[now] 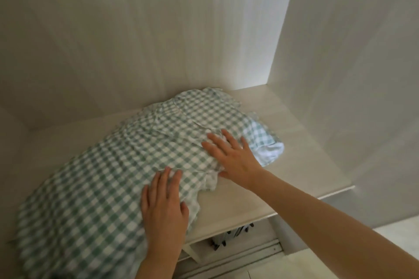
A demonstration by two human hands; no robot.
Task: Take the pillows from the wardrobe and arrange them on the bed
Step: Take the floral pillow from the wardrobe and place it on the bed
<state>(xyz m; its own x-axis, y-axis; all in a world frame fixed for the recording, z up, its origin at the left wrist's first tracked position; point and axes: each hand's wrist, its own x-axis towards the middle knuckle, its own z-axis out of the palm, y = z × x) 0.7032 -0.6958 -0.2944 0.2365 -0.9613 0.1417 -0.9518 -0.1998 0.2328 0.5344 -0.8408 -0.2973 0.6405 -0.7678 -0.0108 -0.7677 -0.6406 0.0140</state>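
A pillow (118, 165) in a green and white checked cover lies on the pale wooden wardrobe shelf (249, 201), running from the near left to the far right. Its white inner shows at the far right end. My left hand (164, 206) rests flat on the near part of the pillow, fingers spread. My right hand (233, 156) lies flat on the pillow's right side near its edge, thumb down by the shelf. Neither hand has closed around the fabric.
The wardrobe's back panel (158, 41) and right side wall (340, 75) enclose the shelf. Below the shelf's front edge is a lower compartment with dark hangers (235, 233) and a sliding-door track (249, 253). Light floor (396, 238) shows at the lower right.
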